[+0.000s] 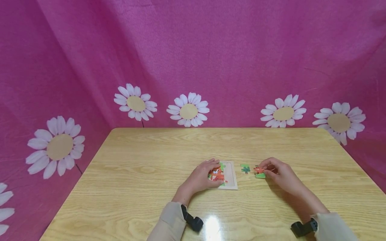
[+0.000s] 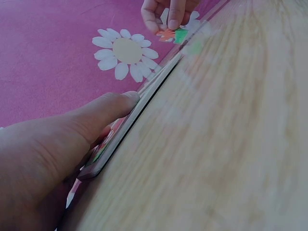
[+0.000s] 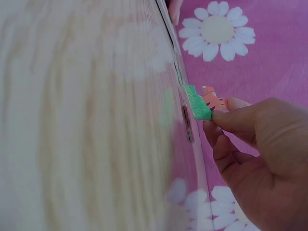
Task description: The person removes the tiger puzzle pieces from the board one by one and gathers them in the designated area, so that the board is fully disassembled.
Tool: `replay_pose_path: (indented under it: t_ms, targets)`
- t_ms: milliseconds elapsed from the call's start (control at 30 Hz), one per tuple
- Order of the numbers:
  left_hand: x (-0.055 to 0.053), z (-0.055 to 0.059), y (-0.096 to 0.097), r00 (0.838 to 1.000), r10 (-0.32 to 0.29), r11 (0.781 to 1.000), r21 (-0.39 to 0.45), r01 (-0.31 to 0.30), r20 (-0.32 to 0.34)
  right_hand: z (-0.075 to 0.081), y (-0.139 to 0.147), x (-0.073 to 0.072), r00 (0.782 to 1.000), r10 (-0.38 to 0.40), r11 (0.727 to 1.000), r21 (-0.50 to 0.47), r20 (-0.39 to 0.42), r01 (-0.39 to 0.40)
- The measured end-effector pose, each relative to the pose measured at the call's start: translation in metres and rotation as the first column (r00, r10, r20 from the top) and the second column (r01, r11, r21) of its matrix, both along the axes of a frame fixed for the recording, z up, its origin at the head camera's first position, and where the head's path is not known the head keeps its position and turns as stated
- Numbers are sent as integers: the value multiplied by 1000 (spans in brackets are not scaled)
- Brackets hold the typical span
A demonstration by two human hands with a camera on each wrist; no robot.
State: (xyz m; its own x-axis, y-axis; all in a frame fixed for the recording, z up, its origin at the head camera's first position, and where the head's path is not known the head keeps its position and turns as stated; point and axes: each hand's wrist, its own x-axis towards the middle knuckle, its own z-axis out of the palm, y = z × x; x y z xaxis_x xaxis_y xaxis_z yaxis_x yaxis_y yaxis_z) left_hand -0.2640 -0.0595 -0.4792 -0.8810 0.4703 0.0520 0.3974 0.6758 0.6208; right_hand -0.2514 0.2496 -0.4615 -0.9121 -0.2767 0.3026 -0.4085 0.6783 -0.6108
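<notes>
My left hand [image 1: 201, 177] rests on the left part of a small wooden puzzle board [image 1: 232, 187], thumb near its front edge and fingers toward the back. An orange cartoon animal on green shows in the assembled pieces [image 1: 217, 174] between thumb and fingers; the board's right side is bare. In the left wrist view the thumb lies along the board's rim [image 2: 126, 126]. My right hand [image 1: 280, 173] pinches an orange and green puzzle piece [image 3: 199, 105] between thumb and fingertips, tilted close over the table. A green loose puzzle piece [image 1: 245, 168] lies between the board and that hand.
The light wood-grain table [image 1: 135, 201] ends at a back edge against a pink curtain [image 1: 229, 60] printed with large white daisies. A black wrist camera [image 1: 194, 223] is strapped at the left sleeve, another camera [image 1: 301, 229] at the right.
</notes>
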Motion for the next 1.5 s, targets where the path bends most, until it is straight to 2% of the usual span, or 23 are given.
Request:
replay_pose_path:
  t_ms: [300, 700, 1167, 1500]
  targets:
    - [-2, -2, 0, 1000, 6, 1000, 3, -6, 13, -3, 16, -1, 996, -2, 1000, 11, -93, 3]
    - [-1, -1, 0, 1000, -3, 1000, 6, 3, 16, -4, 33, -1, 996, -54, 997, 58, -67, 58]
    - [-1, -2, 1, 1000, -8, 1000, 5, 8, 4, -1, 47, -1, 993, -111, 992, 66, 34, 109]
    - [-1, -2, -1, 1000, 2, 1000, 14, -2, 21, -2, 49, -4, 995, -97, 993, 75, 16, 95]
